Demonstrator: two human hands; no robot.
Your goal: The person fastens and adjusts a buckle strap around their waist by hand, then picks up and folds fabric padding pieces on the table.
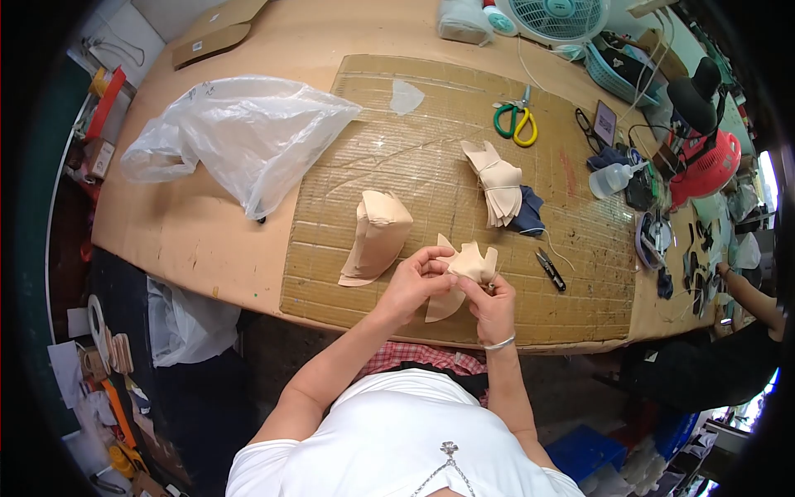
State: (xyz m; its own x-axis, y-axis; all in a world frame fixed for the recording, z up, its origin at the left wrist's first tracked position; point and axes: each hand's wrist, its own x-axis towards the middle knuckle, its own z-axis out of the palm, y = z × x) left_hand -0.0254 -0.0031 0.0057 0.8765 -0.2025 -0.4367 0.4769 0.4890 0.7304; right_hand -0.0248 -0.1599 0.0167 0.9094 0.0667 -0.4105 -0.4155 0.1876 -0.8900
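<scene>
Between my two hands is a beige cut piece of leather or fabric [470, 263] with a notched upper edge. My left hand [420, 286] pinches its left side. On the right side, the fingers of my right hand [492, 305] close on the same piece. Another beige flap [447, 306] hangs below, between the hands. To the left stands a folded stack of beige pieces [378, 236]. Beyond my right hand lies a tied bundle of beige pieces [499, 186], with dark blue cloth [528, 214] beside it. Small thread snips [550, 270] rest right of my right hand.
A cardboard sheet [331, 298] covers the table's middle. Scissors [517, 123] with green and yellow handles lie at its far side. A clear plastic bag [248, 137] spreads at left. A squeeze bottle [611, 180], a red lamp [712, 161] and a fan [559, 16] stand right. Another person's arm [752, 300] reaches in.
</scene>
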